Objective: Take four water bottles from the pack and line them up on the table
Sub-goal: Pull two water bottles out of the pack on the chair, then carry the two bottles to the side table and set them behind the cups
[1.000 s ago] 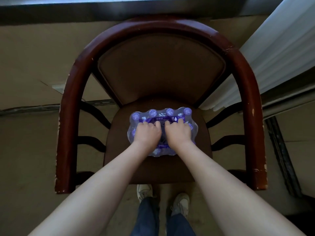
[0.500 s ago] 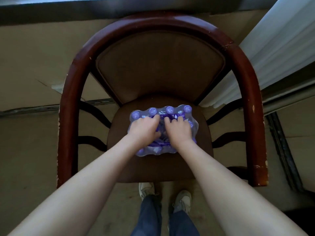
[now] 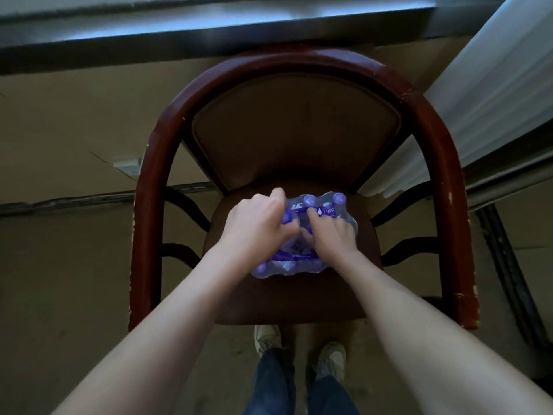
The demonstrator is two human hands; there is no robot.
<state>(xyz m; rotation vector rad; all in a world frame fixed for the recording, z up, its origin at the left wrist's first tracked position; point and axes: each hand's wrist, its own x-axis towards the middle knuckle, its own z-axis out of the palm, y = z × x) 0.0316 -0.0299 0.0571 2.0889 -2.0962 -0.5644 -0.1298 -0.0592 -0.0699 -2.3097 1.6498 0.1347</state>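
Note:
A shrink-wrapped pack of water bottles [image 3: 317,266] with purple caps and purple label film sits on the brown seat of a chair [image 3: 287,298]. My left hand [image 3: 254,224] is closed over the pack's left side, its fingers curled around a purple-capped bottle or the wrap there; which one I cannot tell. My right hand [image 3: 330,235] presses on the pack's right half, fingertips dug into the plastic wrap at the middle. The wrap looks torn and crumpled between both hands. Two caps show along the far edge.
The chair has a curved dark red wooden frame [image 3: 449,187] and padded back. A dark ledge [image 3: 209,28] runs across the top. A white curtain [image 3: 490,94] hangs at the right. My shoes [image 3: 299,351] stand on the tan floor below the seat.
Both hands were side by side on top of the pack. My left hand has slid left and up over the pack's left side, and the wrap between the hands has opened.

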